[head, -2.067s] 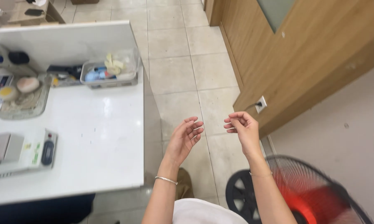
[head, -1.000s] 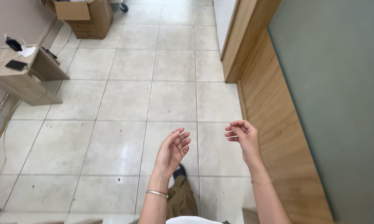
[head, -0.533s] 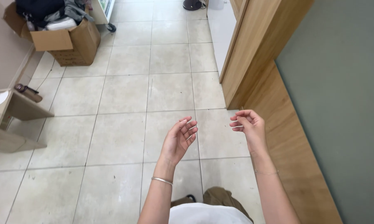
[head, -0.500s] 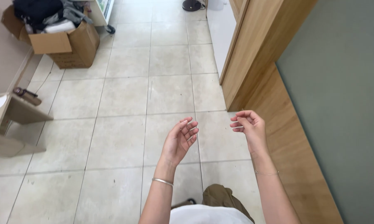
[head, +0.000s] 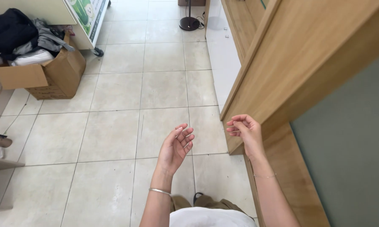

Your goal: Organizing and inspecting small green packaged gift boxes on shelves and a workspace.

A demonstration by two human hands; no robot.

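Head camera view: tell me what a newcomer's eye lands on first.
The two raised, empty hands at the bottom centre: the left hand with fingers loosely open, the right hand curled beside the wooden wall panel. Next, the open cardboard box at the upper left of the tiled floor, stuffed with a black bag and clothes.

Floor (head: 113, 138): large pale beige tiles, grey grout, evenly daylit. Wood-panelled wall (head: 307, 63) along right side, grey-green panel (head: 349, 151) beside it. White cabinet (head: 223, 63) against the wood. Open cardboard box (head: 50, 77), upper left, heaped with dark clothing. Black round stand base (head: 190, 23) at top.
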